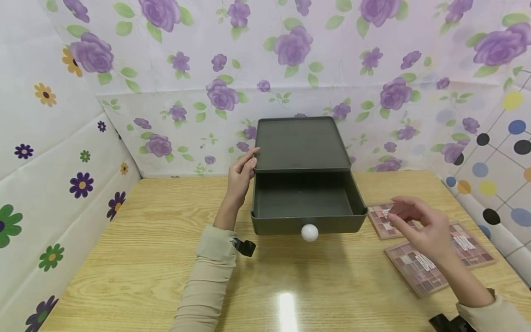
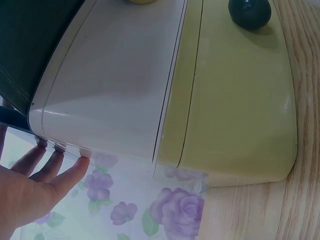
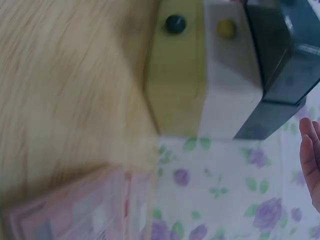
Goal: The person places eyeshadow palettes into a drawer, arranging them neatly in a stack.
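A small drawer cabinet (image 1: 302,145) with a dark green top stands at the back of the table. Its dark green top drawer (image 1: 282,226), fitted with a white knob (image 1: 309,233), is pulled out, and nothing lies inside. Below it, in the left wrist view, are a closed white drawer (image 2: 110,75) and a closed yellow drawer (image 2: 240,100) with a dark knob (image 2: 250,12). My left hand (image 1: 240,177) rests its fingertips against the cabinet's left side. Apart from the cabinet, my right hand (image 1: 427,228) hovers over the pink checked cases, fingers loosely bent and holding nothing.
Flat pink checked cases with white strips lie on the table's right: a front case (image 1: 415,267), a right case (image 1: 474,246) and a back case (image 1: 383,228). A flowered cloth (image 1: 249,60) hangs directly behind the cabinet. The wooden table (image 1: 137,258) ends at patterned side walls.
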{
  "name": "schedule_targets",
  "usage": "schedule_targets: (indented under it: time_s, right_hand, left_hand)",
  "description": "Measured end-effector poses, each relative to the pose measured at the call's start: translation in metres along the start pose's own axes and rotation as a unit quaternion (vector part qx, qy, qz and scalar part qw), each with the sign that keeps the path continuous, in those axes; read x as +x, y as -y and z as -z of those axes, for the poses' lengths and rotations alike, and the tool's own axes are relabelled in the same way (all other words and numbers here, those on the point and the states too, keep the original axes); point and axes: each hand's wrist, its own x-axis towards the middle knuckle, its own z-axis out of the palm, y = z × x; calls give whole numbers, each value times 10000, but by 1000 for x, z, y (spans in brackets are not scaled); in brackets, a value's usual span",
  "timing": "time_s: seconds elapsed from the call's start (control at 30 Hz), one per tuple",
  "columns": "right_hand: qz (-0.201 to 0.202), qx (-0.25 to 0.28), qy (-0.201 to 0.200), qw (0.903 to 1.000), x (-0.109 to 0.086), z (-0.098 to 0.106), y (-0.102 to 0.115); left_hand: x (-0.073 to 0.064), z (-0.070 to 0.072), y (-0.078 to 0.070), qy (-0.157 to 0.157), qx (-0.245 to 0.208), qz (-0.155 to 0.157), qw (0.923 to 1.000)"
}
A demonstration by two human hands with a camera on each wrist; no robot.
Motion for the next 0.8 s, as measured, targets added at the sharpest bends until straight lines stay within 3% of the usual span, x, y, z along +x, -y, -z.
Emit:
schedule_targets:
  time_s: [0.17, 0.27, 0.4, 0.6, 0.8]
  right_hand:
    - [-540, -875, 285, 9943, -6, 10, -24]
    - [-970, -1106, 381, 9884, -9, 13, -36]
    - [-1538, -1288, 557, 9781, -11, 17, -48]
    - [-1826, -1438, 1075, 9666, -10, 25, -65]
    - [-2322, -1435, 1796, 9451, -11, 34, -87]
  left_hand:
    - [0, 0, -1, -30, 3, 13, 10000]
    - [0, -1, -2, -32, -10, 15, 10000]
    - [0, -1, -1, 2, -31, 2, 10000]
    - [1, 0, 0, 30, -7, -41, 10000]
    - [0, -1, 1, -10, -38, 14, 10000]
